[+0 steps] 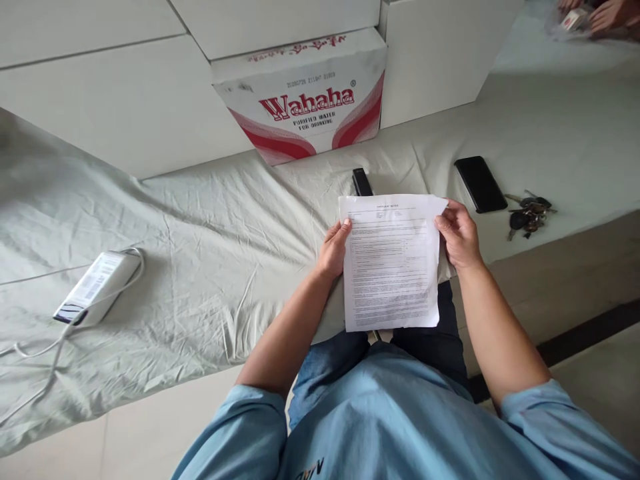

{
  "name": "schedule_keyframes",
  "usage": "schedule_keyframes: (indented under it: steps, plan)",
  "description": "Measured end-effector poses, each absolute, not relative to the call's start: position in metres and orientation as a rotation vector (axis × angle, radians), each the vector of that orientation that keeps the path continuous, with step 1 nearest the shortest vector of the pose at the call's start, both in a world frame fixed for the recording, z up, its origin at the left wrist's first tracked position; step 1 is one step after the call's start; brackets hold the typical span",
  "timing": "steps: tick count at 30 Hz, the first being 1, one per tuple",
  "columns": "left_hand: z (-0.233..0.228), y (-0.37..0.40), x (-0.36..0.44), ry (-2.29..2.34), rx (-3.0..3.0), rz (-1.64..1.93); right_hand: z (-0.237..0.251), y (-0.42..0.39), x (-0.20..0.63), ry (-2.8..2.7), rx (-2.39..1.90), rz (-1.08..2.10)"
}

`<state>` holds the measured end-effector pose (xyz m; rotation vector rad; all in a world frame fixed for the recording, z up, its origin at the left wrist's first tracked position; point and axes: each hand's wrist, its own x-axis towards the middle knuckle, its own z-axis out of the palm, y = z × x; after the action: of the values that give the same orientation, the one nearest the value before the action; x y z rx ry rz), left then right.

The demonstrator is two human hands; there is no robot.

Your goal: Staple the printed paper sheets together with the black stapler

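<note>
A printed sheet of paper [393, 267] is held up in front of me, above my lap and the table's front edge. My left hand [334, 252] pinches its left edge, thumb on the printed side. At the upper right corner my right hand [459, 235] grips the sheet in the same way, fingers behind it. Lines of small text cover the page, with a heading at the top too small to read surely. Just past the top edge a black stapler-like object [361, 181] sticks out, partly hidden by the sheet.
A cloth-covered table [190, 280] runs across. On it stand a Wahaha water carton [310, 110] between white panels [110, 100], a white power strip-like box [100, 287] with cables, a black phone [481, 185] and keys [531, 213]. Another person's hands [613, 15] hold a small box at top right.
</note>
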<state>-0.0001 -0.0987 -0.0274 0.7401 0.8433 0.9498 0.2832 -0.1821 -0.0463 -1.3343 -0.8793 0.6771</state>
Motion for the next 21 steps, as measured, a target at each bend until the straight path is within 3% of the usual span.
schedule_keyframes:
  steps: [7,12,21]
  plan:
    - [-0.032,-0.098,-0.001,0.846,0.785,0.938,-0.039,-0.183,0.282,-0.979,-1.404,0.738]
    - [-0.035,-0.095,-0.002,0.843,0.777,0.929,-0.026,-0.172,0.273,-0.882,-1.345,0.976]
    - [-0.023,-0.11,0.009,0.876,0.766,0.863,-0.016,-0.167,0.271,-0.575,-1.374,1.088]
